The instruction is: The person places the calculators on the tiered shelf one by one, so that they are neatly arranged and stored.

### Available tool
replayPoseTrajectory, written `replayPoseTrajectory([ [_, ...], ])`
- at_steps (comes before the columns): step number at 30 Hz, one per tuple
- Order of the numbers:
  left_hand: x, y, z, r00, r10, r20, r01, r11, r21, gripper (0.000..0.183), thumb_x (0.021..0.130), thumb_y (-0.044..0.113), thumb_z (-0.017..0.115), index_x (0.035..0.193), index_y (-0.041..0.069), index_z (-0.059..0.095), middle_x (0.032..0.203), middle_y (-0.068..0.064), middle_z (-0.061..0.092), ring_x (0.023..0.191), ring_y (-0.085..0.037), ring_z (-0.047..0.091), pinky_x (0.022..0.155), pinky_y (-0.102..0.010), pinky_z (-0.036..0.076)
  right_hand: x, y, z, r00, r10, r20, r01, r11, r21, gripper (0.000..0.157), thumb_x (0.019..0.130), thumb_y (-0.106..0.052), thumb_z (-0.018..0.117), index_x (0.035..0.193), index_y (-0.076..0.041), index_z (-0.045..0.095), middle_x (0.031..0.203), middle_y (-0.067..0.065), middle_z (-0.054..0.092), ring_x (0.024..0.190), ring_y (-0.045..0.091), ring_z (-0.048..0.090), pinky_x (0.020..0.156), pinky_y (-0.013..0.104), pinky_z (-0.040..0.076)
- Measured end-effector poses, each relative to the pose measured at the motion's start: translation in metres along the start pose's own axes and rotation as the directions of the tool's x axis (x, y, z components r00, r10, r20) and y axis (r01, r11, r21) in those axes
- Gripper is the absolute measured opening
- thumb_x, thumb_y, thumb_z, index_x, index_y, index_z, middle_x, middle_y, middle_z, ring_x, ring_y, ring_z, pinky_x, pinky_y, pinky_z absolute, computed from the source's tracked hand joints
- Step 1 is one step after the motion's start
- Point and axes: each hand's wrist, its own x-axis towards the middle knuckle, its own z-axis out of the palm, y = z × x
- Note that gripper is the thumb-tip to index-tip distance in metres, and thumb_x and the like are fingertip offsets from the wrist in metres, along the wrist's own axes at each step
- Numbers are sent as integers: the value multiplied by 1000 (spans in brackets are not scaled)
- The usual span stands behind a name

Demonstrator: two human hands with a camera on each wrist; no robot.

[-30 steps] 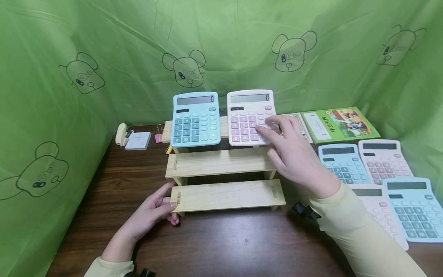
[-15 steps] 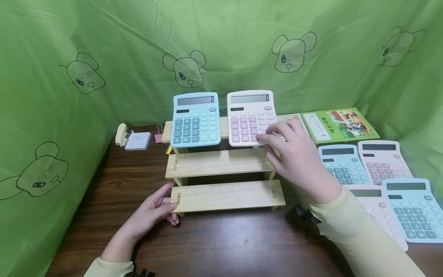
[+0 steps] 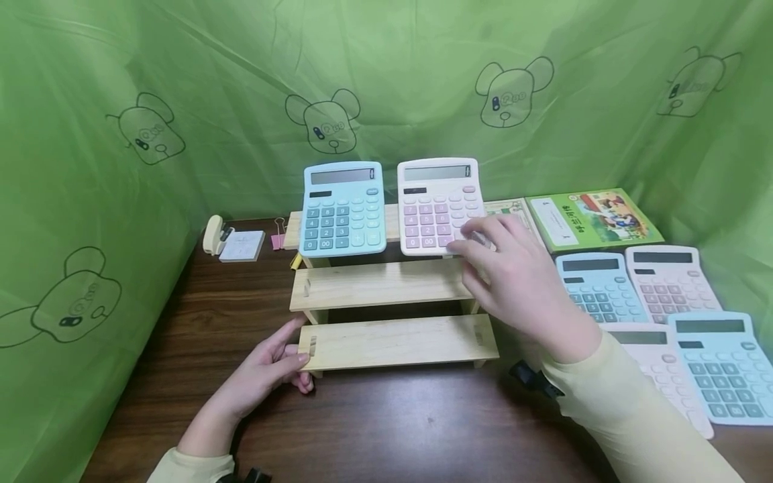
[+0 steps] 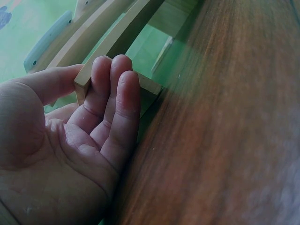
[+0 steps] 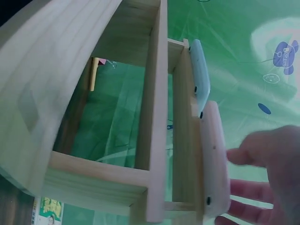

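I see the dark wood-grain surface (image 3: 398, 429) closest to me. On it, the left hand (image 3: 274, 365) pinches the left end of the lowest board of the stepped wooden rack (image 3: 398, 343), thumb on one side and fingers curled round the other. Farther off and to its right, the right hand (image 3: 519, 275) has its fingers apart and loosely bent, clamped on nothing. Its fingertips are at the lower right part of the pink calculator (image 3: 430, 201) and seem to touch it; I cannot tell whether a key is pressed.

That calculator leans on the rack's top board, just left of the right hand. The blue calculator (image 3: 342, 208) stands beside it across a narrow gap, and both displays read 0. Right of the right forearm, four more calculators (image 3: 718, 365), two blue and two pink, sit close together. Beyond the right hand is a green book (image 3: 598, 218); well past the left hand are a notepad (image 3: 241, 246) and a pink binder clip (image 3: 277, 241).

Against one second ago, I find the right fingertips lower on the pink calculator, while the left hand's grip and both leaning calculators look unchanged.
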Motion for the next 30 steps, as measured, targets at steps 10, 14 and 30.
replayPoseTrajectory([
  [10, 0, 0, 0, 1000, 1, 5, -1, 1000, -5, 70, 100, 5, 51, 155, 10, 9, 89, -36, 58, 72, -30, 67, 70, -55, 56, -1, -8, -10, 995, -29, 94, 30, 1000, -6, 25, 84, -29, 66, 106, -23, 76, 127, 14, 58, 118, 33, 49, 98, 50, 42],
  [14, 0, -1, 0, 1000, 4, 4, -4, 1000, -10, 70, 100, 5, 51, 155, 10, 9, 89, -35, 58, 72, -30, 67, 70, -55, 56, -2, -8, -9, 995, -27, 101, 29, 999, -16, 30, 84, -31, 67, 112, -23, 74, 129, 14, 57, 119, 32, 48, 99, 49, 42],
  [30, 1, 0, 0, 1000, -4, -1, 4, 1000, -3, 71, 100, 5, 52, 155, 9, 8, 88, -31, 60, 72, -30, 67, 70, -55, 56, -3, -7, -5, 988, -8, 155, 15, 999, -40, 42, 83, -31, 66, 124, -23, 67, 135, 15, 50, 122, 33, 43, 98, 50, 41],
])
